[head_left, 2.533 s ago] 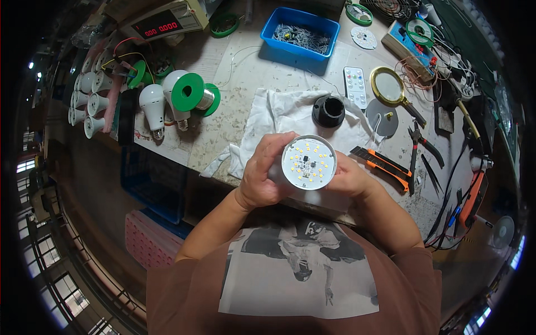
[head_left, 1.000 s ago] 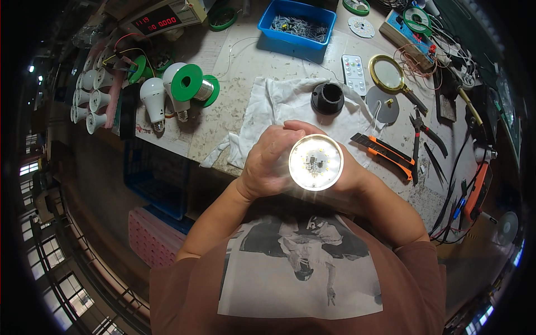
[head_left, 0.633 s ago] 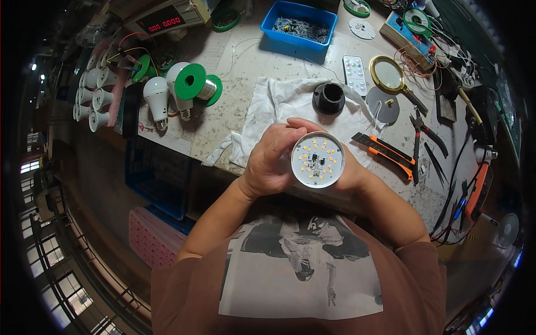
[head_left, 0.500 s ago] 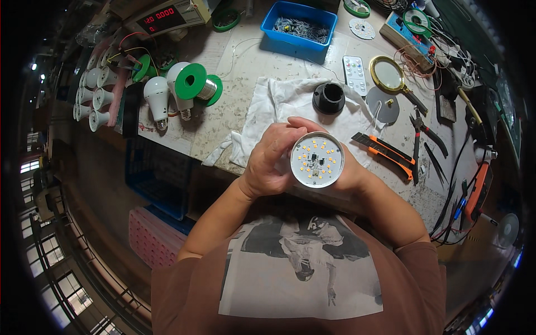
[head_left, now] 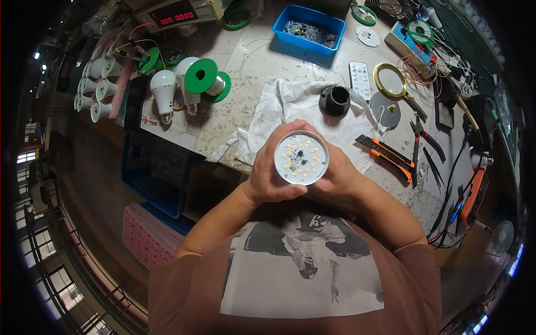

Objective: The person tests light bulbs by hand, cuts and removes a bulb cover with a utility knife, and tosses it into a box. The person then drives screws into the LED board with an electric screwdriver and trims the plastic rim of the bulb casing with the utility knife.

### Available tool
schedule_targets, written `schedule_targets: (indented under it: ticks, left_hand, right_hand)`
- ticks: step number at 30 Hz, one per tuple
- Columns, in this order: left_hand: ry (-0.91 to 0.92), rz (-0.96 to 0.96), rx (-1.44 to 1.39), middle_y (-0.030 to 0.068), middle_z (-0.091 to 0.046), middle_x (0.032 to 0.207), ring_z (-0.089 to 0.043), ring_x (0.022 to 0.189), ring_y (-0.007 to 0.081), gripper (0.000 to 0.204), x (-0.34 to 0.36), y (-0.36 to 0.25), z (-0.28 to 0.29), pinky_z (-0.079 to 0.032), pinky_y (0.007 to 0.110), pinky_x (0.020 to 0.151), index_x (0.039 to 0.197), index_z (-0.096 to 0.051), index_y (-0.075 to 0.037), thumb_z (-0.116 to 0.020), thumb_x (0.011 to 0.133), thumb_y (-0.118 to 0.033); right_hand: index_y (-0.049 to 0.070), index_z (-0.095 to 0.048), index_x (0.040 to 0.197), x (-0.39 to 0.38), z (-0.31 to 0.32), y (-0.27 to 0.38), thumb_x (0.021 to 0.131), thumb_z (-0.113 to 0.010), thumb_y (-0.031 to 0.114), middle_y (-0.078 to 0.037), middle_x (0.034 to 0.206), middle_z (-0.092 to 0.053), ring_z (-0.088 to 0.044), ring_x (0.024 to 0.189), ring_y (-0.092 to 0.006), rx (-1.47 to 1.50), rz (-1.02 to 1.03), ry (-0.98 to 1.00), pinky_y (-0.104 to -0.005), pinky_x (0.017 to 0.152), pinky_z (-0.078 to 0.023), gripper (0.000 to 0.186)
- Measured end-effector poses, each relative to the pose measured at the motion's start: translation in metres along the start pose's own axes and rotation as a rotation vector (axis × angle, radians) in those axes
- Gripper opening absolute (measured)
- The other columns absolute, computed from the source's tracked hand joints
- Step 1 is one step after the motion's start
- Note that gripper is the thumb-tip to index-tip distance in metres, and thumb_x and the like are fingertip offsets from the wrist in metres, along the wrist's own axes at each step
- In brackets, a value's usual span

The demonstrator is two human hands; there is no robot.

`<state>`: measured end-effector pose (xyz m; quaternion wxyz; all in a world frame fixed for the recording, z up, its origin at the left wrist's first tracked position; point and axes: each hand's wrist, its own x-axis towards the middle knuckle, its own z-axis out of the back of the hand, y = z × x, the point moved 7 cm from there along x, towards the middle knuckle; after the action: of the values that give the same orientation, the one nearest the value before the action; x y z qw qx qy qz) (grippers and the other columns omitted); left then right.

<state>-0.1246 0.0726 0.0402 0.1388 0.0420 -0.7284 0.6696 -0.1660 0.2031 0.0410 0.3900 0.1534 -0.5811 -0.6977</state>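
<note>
Between both hands I hold an LED bulb body (head_left: 301, 158) without its dome, its round white board of small yellow LEDs facing up. My left hand (head_left: 270, 170) wraps round its left side, with the thumb along the near rim. My right hand (head_left: 337, 172) grips the right side, its fingers partly hidden by the bulb. Just beyond, a black round holder (head_left: 335, 101) stands on a crumpled white cloth (head_left: 279, 106). To the right of my right hand lies an orange and black utility knife (head_left: 386, 158).
Two white bulbs (head_left: 163, 95) and a green solder spool (head_left: 202, 76) stand at left, near several lamp bodies (head_left: 104, 88). Farther back are a blue parts bin (head_left: 301, 47) and a meter (head_left: 177, 15). A remote (head_left: 359, 80), magnifying glass (head_left: 389, 81) and pliers (head_left: 417, 133) lie at right.
The bulb body has moved slightly left and turned in my hands, and my left thumb now shows along its near rim. The view has shifted a little. The meter's red display reads differently.
</note>
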Motion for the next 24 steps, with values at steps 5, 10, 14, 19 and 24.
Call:
schedule_targets:
  ticks: [5,10,14,19,24]
  left_hand:
    - [-0.189,0.235,-0.258,0.0137,-0.058,0.127,-0.061,0.115,0.0219,0.103,-0.013,-0.006,0.023,-0.049,0.035,0.100,0.149,-0.032,0.005,-0.082,0.073,-0.046]
    - [-0.272,0.344,-0.257,0.0117,-0.063,0.091,-0.066,0.074,0.0180,0.116,-0.013,0.003,0.030,-0.055,0.029,0.063,0.145,-0.034,0.006,-0.074,0.072,-0.075]
    - [-0.157,0.317,-0.281,0.0099,-0.061,0.111,-0.067,0.087,0.0167,0.113,-0.007,0.009,0.021,-0.057,0.029,0.070,0.148,-0.034,0.003,-0.076,0.074,-0.071]
    - [-0.152,0.268,-0.202,0.0102,-0.062,0.106,-0.068,0.082,0.0176,0.118,0.012,0.007,0.012,-0.057,0.030,0.065,0.147,-0.034,0.004,-0.074,0.071,-0.077]
    - [-0.211,0.160,-0.164,0.0111,-0.061,0.113,-0.067,0.090,0.0180,0.108,0.041,0.008,0.027,-0.058,0.031,0.072,0.149,-0.032,0.003,-0.080,0.077,-0.061]
  right_hand:
    - [0.002,-0.044,0.146,0.008,0.012,0.041,0.081,-0.079,0.014,-0.015,0.111,-0.065,-0.063,0.098,-0.0332,-0.216,0.233,-0.016,-0.0404,0.087,-0.052,0.075]
    - [0.005,-0.067,0.116,0.020,0.061,0.056,0.084,-0.077,0.011,-0.011,0.092,-0.069,-0.067,0.084,-0.0264,-0.312,0.150,-0.248,-0.0356,0.074,-0.054,0.033]
    - [0.002,-0.072,0.113,0.046,0.133,0.045,0.090,-0.072,0.010,-0.010,0.096,-0.075,-0.071,0.087,-0.0152,-0.109,0.022,-0.487,-0.0273,0.079,-0.057,0.024]
    - [-0.001,-0.072,0.109,0.152,0.246,0.022,0.095,-0.067,0.018,-0.009,0.098,-0.076,-0.070,0.090,-0.0119,-0.115,0.037,-0.677,-0.0260,0.080,-0.055,0.024]
    - [-0.003,-0.067,0.121,0.276,0.320,-0.001,0.078,-0.072,0.066,-0.022,0.116,-0.071,-0.069,0.108,-0.0331,-0.869,-0.381,-0.705,-0.0385,0.093,-0.053,0.081]
